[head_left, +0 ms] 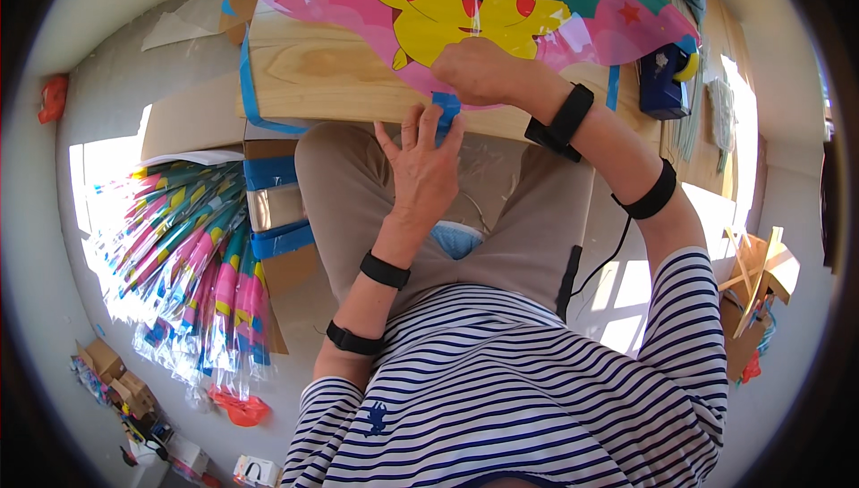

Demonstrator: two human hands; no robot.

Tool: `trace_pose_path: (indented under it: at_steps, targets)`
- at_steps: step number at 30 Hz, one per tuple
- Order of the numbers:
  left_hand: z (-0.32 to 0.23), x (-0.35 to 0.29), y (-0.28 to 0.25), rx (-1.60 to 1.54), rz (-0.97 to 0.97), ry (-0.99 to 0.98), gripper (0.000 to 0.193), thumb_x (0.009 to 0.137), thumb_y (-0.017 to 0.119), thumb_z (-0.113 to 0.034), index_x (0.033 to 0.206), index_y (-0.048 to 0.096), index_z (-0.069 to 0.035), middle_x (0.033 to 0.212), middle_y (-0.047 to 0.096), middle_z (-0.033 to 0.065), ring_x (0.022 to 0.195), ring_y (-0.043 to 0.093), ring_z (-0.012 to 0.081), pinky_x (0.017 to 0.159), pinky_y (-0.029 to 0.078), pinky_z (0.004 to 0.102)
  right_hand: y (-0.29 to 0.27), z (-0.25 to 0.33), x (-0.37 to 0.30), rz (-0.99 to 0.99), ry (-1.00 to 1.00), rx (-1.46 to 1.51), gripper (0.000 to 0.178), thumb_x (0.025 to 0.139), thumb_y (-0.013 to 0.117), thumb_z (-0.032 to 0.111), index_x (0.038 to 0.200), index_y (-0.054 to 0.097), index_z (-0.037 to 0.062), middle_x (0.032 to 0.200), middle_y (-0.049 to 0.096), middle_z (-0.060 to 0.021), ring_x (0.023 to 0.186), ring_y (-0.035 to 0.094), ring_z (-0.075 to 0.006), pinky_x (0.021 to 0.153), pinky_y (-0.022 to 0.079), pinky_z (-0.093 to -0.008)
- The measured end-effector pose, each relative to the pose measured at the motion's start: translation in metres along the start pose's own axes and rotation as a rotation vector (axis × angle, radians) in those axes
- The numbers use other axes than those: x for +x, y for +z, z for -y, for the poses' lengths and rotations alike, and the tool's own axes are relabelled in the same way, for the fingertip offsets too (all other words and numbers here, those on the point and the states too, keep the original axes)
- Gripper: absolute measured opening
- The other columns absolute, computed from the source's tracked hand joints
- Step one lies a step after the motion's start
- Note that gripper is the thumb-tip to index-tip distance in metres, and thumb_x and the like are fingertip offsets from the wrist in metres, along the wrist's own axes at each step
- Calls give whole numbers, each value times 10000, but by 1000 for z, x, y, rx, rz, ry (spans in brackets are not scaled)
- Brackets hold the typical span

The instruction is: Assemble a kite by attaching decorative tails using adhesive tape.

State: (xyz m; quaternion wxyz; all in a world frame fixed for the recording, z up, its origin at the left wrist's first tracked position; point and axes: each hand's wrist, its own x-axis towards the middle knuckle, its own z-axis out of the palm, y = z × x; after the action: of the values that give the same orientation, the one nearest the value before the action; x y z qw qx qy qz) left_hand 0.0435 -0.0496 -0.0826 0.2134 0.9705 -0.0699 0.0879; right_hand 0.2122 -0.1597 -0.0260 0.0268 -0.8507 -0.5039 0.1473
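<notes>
A shiny printed plastic sheet (617,25), pink and green with a large yellow cartoon figure, lies over the wooden tabletop (313,72) in front of me. My right hand (479,72) is closed in a fist at the sheet's lower edge; its fingertips are hidden, so what it grips does not show. Just below, at the table's near edge, my left hand (420,159) has a small blue piece (446,105) between thumb and forefinger. Its other fingers are spread along the edge. Whether the blue piece joins the sheet I cannot tell.
A dark blue tape dispenser (662,85) stands at the table's right, near thin rods (689,130). Blue strips (245,76) cross the tabletop. To my left, many plastic-wrapped colourful bundles (192,255) fan out beside cardboard (192,121). A black cable (613,251) hangs from my right armband.
</notes>
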Motion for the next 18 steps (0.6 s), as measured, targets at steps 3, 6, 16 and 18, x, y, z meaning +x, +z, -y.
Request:
trace_pose_path:
  at_steps: [3,6,16,18]
  targets:
    - [0,0,1,6,2,-1,607,711,778,-69,1287,621,-182,1337,449,83,1334,395,314,1101,181,707,-1,1,-1,3,1,11,85,731,624,27,797,669,-2,798,664,-223,743,655,-418,627,518,-475]
    - [-1,0,1,6,6,-1,603,717,776,-75,1290,621,-183,1346,448,76,1336,394,311,1103,178,706,1,-1,-1,-7,-6,24,88,731,623,26,801,670,-3,801,663,-227,753,653,-424,635,518,-480]
    - [1,-1,3,-9,2,2,569,737,738,-74,1286,629,-170,1381,453,57,1332,404,318,1097,167,730,2,-1,2,31,15,25,102,738,630,38,821,669,-6,831,665,-228,782,656,-424,664,522,-485]
    - [1,-1,3,5,13,-1,592,729,767,-85,1295,625,-180,1399,444,56,1341,393,312,1113,165,711,2,-1,2,31,16,24,105,742,628,43,824,671,-5,839,667,-227,787,657,-422,669,524,-484]
